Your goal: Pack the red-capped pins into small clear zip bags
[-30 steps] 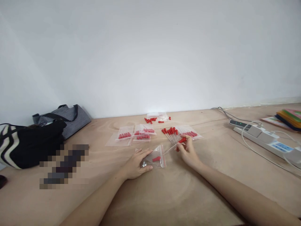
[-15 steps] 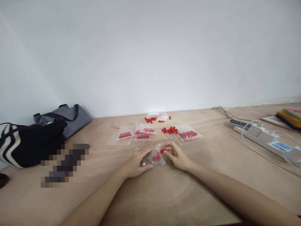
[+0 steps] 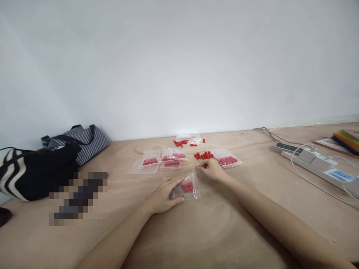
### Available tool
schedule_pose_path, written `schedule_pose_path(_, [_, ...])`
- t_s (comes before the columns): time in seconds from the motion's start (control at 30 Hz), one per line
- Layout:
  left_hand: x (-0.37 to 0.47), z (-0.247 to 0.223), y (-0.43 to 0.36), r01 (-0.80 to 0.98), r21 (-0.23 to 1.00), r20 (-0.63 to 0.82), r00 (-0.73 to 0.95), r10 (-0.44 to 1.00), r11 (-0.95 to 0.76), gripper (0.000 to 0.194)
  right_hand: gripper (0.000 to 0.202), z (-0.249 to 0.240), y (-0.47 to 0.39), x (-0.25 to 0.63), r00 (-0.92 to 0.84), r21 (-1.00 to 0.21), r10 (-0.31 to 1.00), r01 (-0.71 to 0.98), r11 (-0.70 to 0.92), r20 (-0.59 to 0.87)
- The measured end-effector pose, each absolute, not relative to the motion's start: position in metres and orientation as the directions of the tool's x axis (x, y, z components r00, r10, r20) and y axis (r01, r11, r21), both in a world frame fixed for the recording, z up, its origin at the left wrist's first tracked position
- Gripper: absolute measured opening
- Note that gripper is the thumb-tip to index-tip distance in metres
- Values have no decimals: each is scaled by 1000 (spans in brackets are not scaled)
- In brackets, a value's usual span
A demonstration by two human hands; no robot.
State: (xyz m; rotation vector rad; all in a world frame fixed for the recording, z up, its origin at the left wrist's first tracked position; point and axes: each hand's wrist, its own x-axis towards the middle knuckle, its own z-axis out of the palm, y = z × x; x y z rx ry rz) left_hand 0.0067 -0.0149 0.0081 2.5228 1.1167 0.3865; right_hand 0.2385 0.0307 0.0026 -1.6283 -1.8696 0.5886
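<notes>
Left fingers (image 3: 174,183) overlap one edge of the bag (image 3: 178,192), tabletop (image 3: 179,239) between forearms (image 3: 117,231)

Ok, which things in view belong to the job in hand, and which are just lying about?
Seem part of the job:
zip bag under the left hand
droppers at the right hand
filled bags
red bulbs at the back, probably

Seem just lying about:
black bag
pinstriped bag
power strip
coloured stack

The table (image 3: 179,231) (light brown) bears bags (image 3: 177,193), droppers (image 3: 206,154), a power strip (image 3: 319,170).
</notes>
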Motion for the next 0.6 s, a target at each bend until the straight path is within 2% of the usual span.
schedule_pose_path(0.1, [6,9,-15,647,426,116,654,747,-633,59,17,10,49,241,99,-542,984,841,-2,149])
schedule_pose_path(0.23, [6,8,-15,655,421,114,649,753,-628,60,22,11,64,230,176,-413,979,903,-117,106])
schedule_pose_path(0.43, [6,9,-16,652,428,105,652,751,-626,59,24,6,72,217,192,-459,975,880,-122,108])
schedule_pose_path(0.6, [6,9,-16,649,438,92,656,749,-622,59,24,7,64,227,129,-569,978,822,-12,165])
